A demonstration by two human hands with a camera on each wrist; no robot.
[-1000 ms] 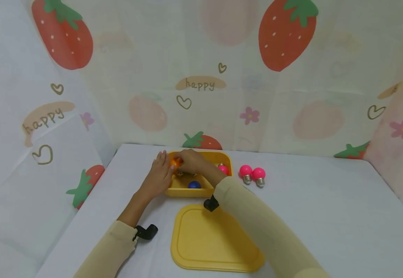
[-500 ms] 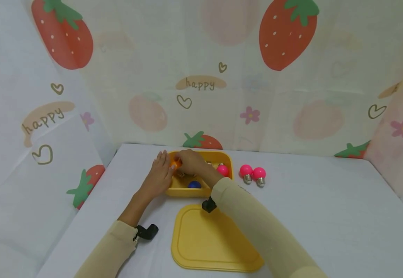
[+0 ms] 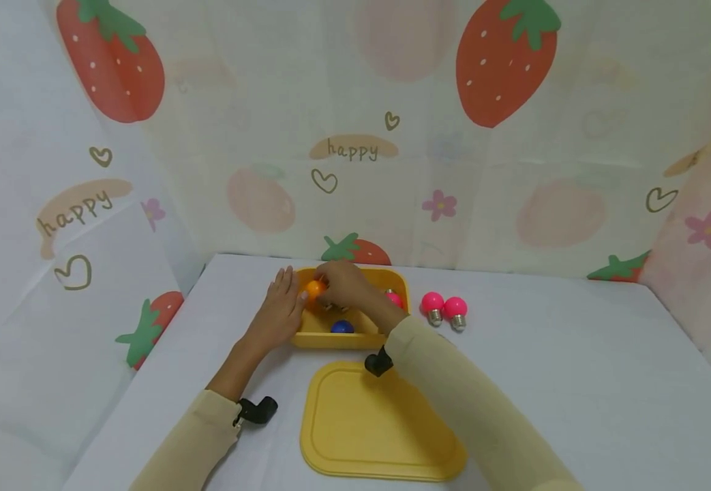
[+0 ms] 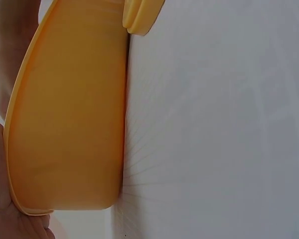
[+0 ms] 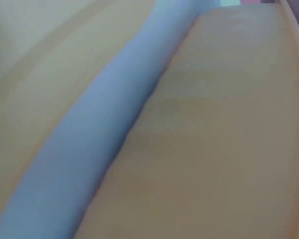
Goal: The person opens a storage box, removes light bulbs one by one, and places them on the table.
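My left hand (image 3: 280,310) holds the left rim of a yellow plastic box (image 4: 70,114), fingers extended along its outer side and thumb over the edge. My right hand (image 3: 344,285) reaches into the box from the right, its curled fingers at an orange light bulb (image 3: 315,291) near the left end. Metal screw bases show just below those fingers. Also inside the box are a blue bulb (image 3: 342,327) near the front wall and a pink bulb (image 3: 395,299) at the right, partly behind the right wrist. The right hand itself is out of the right wrist view.
Two pink bulbs with metal bases, a left one (image 3: 432,303) and a right one (image 3: 456,308), lie on the white cloth right of the box. A flat yellow lid (image 3: 361,423) lies in front, partly under the right sleeve. A strawberry-print curtain (image 3: 355,204) hangs behind the table.
My right hand has shifted slightly right and the orange bulb shows more fully, a little further from the left wall. My left hand stays on the rim.
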